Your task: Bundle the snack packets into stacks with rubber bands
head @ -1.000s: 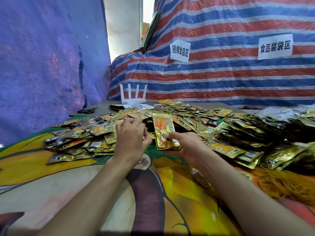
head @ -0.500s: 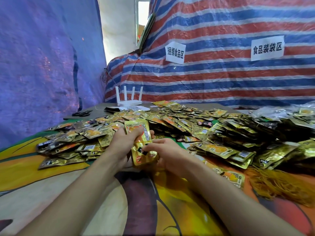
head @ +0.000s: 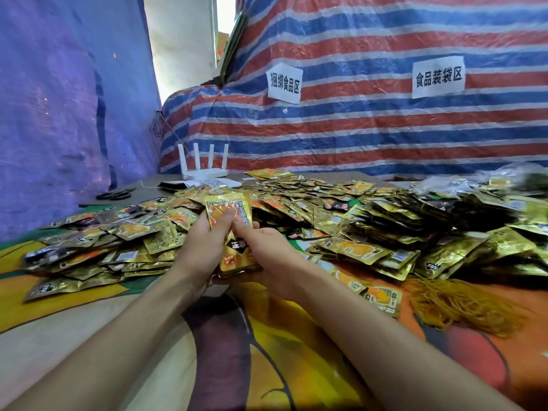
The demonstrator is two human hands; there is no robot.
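Far left rear: black scissors (head: 114,194) flat on the grey desk (head: 148,189), beside a white four-antenna router (head: 203,170). Left spread of loose packets (head: 98,247): flat gold foil pouches, crinkled and shiny, orange print, overlapping. Left hand (head: 197,250) grips the held stack (head: 237,256), thumb across its front. The stack stands near upright, gold-and-orange faces toward the camera, just in front of the heap at centre. Right hand (head: 275,259) cups its lower end, forefinger laid on the face. Right: deeper heap of packets (head: 415,226), some darker. Near right: tangle of thin yellow rubber bands (head: 456,307). Printed cloth (head: 89,336) lies bare at the near edge, under the forearms.
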